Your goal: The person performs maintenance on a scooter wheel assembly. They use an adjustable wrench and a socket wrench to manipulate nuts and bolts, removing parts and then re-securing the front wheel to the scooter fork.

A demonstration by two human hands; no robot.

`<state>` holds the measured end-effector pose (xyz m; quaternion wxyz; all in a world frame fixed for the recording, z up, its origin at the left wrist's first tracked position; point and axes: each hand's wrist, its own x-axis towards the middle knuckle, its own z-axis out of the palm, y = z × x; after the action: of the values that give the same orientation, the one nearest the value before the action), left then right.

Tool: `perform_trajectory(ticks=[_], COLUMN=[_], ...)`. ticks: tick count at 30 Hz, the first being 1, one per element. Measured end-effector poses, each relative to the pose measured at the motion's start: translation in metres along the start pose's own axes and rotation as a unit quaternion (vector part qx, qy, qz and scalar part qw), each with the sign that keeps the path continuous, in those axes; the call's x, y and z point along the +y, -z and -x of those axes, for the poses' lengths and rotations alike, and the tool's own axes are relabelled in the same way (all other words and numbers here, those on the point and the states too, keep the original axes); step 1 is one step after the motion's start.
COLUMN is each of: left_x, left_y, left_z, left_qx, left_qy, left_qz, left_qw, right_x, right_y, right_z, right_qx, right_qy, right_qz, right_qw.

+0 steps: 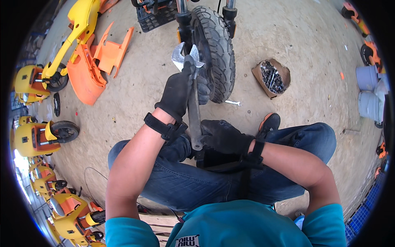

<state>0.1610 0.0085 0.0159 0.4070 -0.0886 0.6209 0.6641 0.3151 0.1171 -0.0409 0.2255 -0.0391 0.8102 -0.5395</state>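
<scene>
A large adjustable wrench (194, 115) stands nearly upright in the picture, its bright jaw away from me and its holed handle end near my knees. My left hand (177, 92), in a black glove, is closed round the wrench just below the jaw, with the thumb lying along the head. At the lower end of the handle, my gloved right hand (224, 136) grips with bent fingers, partly hidden. Just beyond the jaw is the front wheel (216, 53) with its black tyre, between two fork legs. Whether the jaw touches anything there, I cannot tell.
A small spanner (233, 103) lies on the floor by the tyre. Right of it, an open cardboard box (271, 78) holds many bolts. Orange body panels (88, 74) lie at the left, near several yellow scooters (31, 140). Pale buckets (367, 78) stand far right.
</scene>
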Motion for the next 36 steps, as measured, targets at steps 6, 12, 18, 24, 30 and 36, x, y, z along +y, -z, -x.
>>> perform_trajectory(ticks=[6,12,18,24,30,36], left_x=[-0.008,-0.002,-0.004,-0.012,-0.003,-0.007], left_y=[0.013,0.005,0.010,0.013,0.011,0.017], left_z=[-0.008,-0.003,-0.005,-0.010,-0.006,-0.006], left_qx=[-0.033,-0.029,-0.016,-0.052,-0.030,-0.046], left_qy=[-0.036,0.003,-0.027,-0.044,0.014,-0.075], left_qz=[0.013,0.028,0.020,0.056,0.009,0.006], left_qw=[0.999,0.999,0.999,0.996,0.999,0.996], right_x=[-0.002,0.001,-0.010,-0.007,-0.009,-0.009], right_y=[0.004,0.002,0.004,0.006,0.003,0.004], right_z=[-0.006,-0.003,-0.004,-0.007,-0.004,-0.006], right_qx=[-0.042,-0.032,-0.047,-0.035,-0.019,-0.019], right_qy=[0.020,-0.013,-0.019,0.018,-0.003,0.022], right_qz=[-0.035,-0.008,-0.034,-0.019,-0.006,-0.002], right_qw=[0.998,0.999,0.998,0.999,1.000,1.000])
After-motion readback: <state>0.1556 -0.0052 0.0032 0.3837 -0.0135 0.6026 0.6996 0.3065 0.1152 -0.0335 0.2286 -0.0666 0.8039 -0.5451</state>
